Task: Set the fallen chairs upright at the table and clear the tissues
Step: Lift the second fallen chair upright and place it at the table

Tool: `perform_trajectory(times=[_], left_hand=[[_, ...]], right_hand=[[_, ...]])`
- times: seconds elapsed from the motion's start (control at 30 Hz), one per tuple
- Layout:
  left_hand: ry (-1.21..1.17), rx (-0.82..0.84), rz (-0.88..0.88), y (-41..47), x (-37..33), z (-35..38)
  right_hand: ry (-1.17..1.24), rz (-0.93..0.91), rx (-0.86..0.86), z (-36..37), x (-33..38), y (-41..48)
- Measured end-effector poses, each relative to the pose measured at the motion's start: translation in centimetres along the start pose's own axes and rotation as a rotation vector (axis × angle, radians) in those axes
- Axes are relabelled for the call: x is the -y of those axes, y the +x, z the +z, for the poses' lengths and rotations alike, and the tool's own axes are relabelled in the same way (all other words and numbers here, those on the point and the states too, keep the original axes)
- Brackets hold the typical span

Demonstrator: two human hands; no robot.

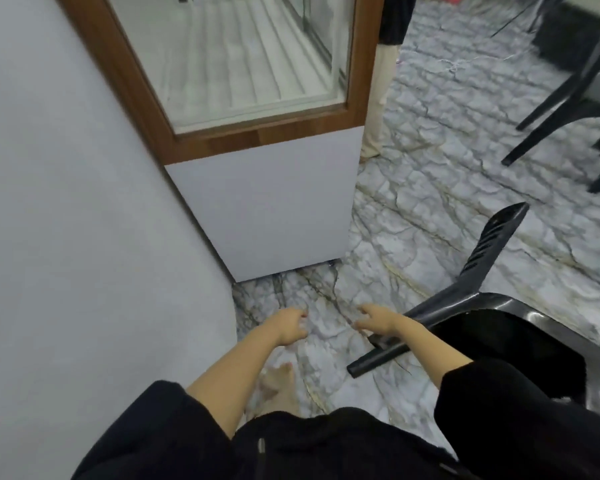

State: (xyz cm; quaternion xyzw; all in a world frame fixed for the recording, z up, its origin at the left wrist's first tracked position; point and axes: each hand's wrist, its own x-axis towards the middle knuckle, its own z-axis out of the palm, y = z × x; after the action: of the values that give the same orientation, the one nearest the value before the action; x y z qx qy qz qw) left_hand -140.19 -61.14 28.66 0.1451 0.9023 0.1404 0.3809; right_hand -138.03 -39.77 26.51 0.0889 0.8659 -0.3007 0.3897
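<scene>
A black plastic chair (492, 306) lies tipped over on the marble-pattern floor at the lower right, legs pointing left and up. My right hand (374, 320) hovers just left of one of its legs, fingers spread and holding nothing. My left hand (290, 325) is beside it over the bare floor, fingers loosely curled and empty. Another black chair (568, 98) stands at the upper right. No tissues are visible.
A white cabinet with a wood-framed glass top (267, 195) stands straight ahead against the pale wall (66, 220) on the left. Another person's leg (376, 98) is behind the cabinet. My bare foot (279, 386) is on the floor below my hands.
</scene>
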Motion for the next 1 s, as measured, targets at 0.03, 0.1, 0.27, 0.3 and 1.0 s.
perform_trajectory(times=[0.03, 0.1, 0.27, 0.3, 1.0], left_hand=[[0.03, 0.001, 0.02, 1.9, 0.3, -1.8], [0.077, 0.014, 0.057, 4.8, 0.5, -4.9], [0.209, 0.052, 0.197, 11.3, -0.8, -11.6], [0.229, 0.059, 0.224, 12.4, -1.7, -12.7], [0.535, 0.266, 0.622, 40.4, -34.5, -23.3]], right_hand=[[0.016, 0.022, -0.027, -1.1, 0.3, 1.2], [0.071, 0.073, -0.068, -3.0, 0.8, 2.5], [0.21, 0.129, -0.201, -7.7, 0.8, 4.6], [0.229, 0.147, -0.21, -8.5, 0.5, 4.9], [0.576, 0.457, -0.441, -34.2, -17.8, 10.9]])
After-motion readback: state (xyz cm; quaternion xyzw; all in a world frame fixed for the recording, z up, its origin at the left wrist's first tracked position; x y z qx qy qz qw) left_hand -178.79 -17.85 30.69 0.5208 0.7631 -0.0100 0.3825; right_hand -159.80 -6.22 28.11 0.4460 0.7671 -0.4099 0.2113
